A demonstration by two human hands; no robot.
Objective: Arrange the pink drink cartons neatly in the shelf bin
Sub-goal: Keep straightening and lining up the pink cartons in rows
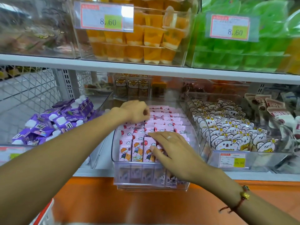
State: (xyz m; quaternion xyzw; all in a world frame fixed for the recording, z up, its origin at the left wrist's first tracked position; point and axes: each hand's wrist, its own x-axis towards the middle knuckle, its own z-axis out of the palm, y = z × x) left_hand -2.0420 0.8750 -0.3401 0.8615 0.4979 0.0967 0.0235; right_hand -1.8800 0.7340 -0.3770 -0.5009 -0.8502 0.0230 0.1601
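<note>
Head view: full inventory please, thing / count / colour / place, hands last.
pink drink cartons: many, rows, pink with cartoon print; in the centre bin
shelf bin: one, clear plastic; lower shelf, centre
purple pouches: a loose pile, purple with white caps; left of the bin
koala packets: many, white and yellow; clear bin to the right
orange jelly cups: many, stacked, orange; upper shelf, centre bin
green cups: many, green; upper shelf, right bin
price tags: two reading 8.60 on the upper bins, one yellow-and-white on the koala bin
bracelet: one, red cord with gold charm; right wrist
left hand: fingers curled, on cartons at the back rows
right hand: flat, fingers straight, resting on the front cartons
</note>
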